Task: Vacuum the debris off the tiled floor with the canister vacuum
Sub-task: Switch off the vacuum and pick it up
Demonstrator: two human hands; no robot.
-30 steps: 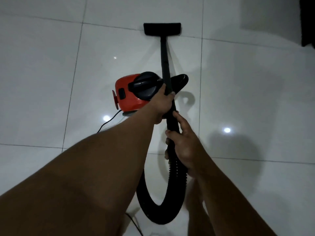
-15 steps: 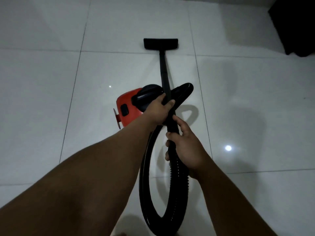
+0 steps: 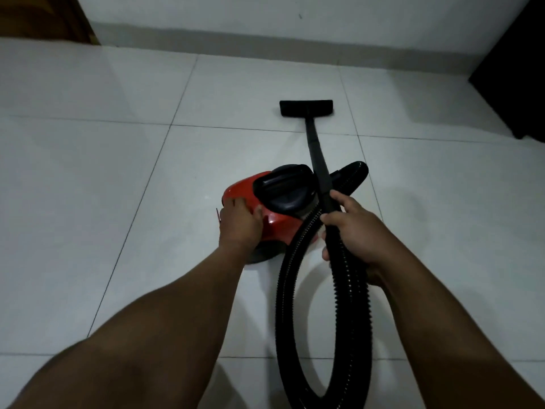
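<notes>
Since the earlier frame my left hand (image 3: 239, 224) had left the wand and dropped onto the rear of the red canister vacuum (image 3: 267, 209), fingers spread and pressed against its shell, clasping nothing that I could see. My right hand (image 3: 355, 231) was wrapped tight around the black wand (image 3: 317, 156) where it met the ribbed hose (image 3: 351, 290). The hose looped down toward the near edge of the tiled floor (image 3: 118, 187) and back up to the canister. The floor nozzle (image 3: 306, 108) lay flat on a tile toward the far edge, near the wall (image 3: 265, 16).
</notes>
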